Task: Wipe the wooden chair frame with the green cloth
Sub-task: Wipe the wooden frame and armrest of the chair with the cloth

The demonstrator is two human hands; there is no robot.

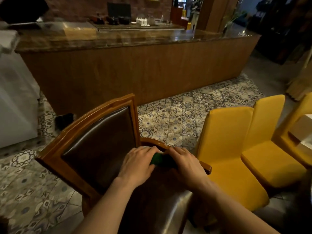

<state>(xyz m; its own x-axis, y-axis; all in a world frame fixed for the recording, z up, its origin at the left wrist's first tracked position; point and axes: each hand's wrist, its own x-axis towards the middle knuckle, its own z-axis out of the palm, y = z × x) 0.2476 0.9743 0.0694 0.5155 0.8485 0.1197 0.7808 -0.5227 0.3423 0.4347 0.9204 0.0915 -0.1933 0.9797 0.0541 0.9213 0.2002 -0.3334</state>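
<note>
A wooden chair (70, 130) with dark brown leather padding stands in front of me, its backrest to the left and its curved wooden armrest (150, 141) beyond my hands. The green cloth (156, 159) shows as a small bunch between my two hands, mostly hidden by them. My left hand (137, 164) lies on the cloth's left side with fingers curled over it. My right hand (184, 164) grips the cloth's right side, next to the armrest's end (208, 168).
Two yellow-covered chairs (224, 149) stand close on the right, a third at the frame's edge. A long wooden counter (135, 68) with a stone top runs across the back. Patterned floor tiles (177, 119) lie between. A white cabinet (15, 98) is at the left.
</note>
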